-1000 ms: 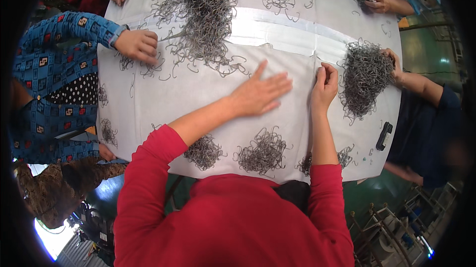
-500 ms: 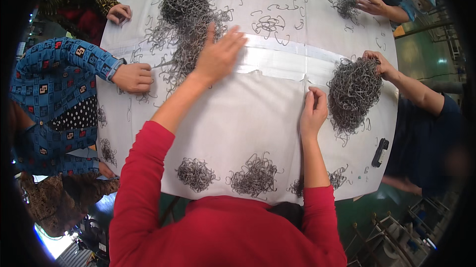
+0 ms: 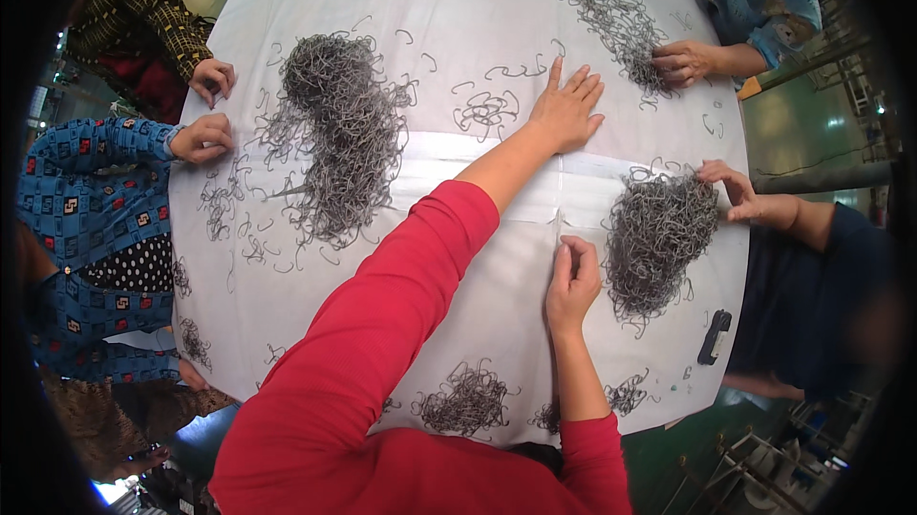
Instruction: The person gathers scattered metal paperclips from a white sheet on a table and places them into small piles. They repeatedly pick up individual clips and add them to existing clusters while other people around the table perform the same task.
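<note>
My left hand [image 3: 570, 109] is stretched far across the table, its fingers spread flat on the white sheet [image 3: 449, 295] with nothing in it. Just left of it lies a small loose group of dark, bent wire hooks [image 3: 485, 114]. My right hand [image 3: 575, 286] rests on its side on the sheet, loosely curled, the thumb a little apart from the fingers; nothing shows in it. To its right stands a large hook heap [image 3: 659, 243]. A long, thick hook heap [image 3: 349, 147] lies at the left. Closer to me is a smaller hook pile [image 3: 466, 398], and my left sleeve covers part of the near edge.
Co-workers reach in from both sides. One person's hand [image 3: 731, 188] touches the large right heap; another hand [image 3: 683, 63] is at the far right hook pile [image 3: 616, 28]. Two hands rest at the left edge [image 3: 202, 138]. A black object [image 3: 714, 337] lies near the right edge.
My left hand has swept from beside the left heap rightward to the far middle. My right hand stays resting on the sheet. The view has shifted, and a co-worker's left-side hand has drawn back.
</note>
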